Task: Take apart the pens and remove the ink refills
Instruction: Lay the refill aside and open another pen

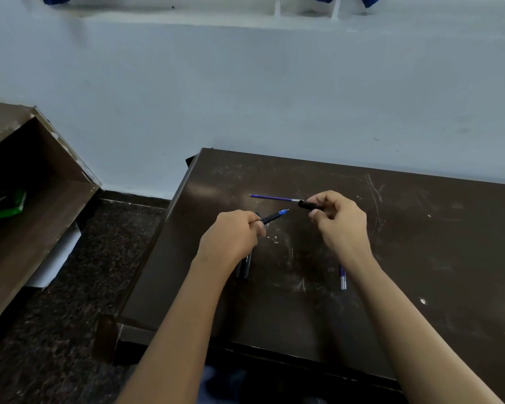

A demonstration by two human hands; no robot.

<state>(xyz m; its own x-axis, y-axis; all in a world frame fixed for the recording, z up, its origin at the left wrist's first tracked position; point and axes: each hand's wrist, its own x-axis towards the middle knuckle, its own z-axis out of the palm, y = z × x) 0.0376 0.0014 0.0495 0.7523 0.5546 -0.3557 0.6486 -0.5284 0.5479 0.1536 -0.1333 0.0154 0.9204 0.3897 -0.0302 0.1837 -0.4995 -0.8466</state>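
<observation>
My left hand (233,233) grips a dark pen (273,216) whose blue tip points right and slightly up. My right hand (337,221) pinches a black pen cap (308,205) just right of that tip, a small gap between them. A thin blue ink refill (271,197) lies on the dark table (420,243) behind the hands. Two dark pens (245,265) lie partly hidden under my left wrist. Another refill (343,277) lies beside my right forearm.
The table's left edge (158,243) drops to a dark speckled floor (85,287). A brown wooden shelf (27,199) stands at the left with a green packet (9,204) inside. A pale wall rises right behind the table.
</observation>
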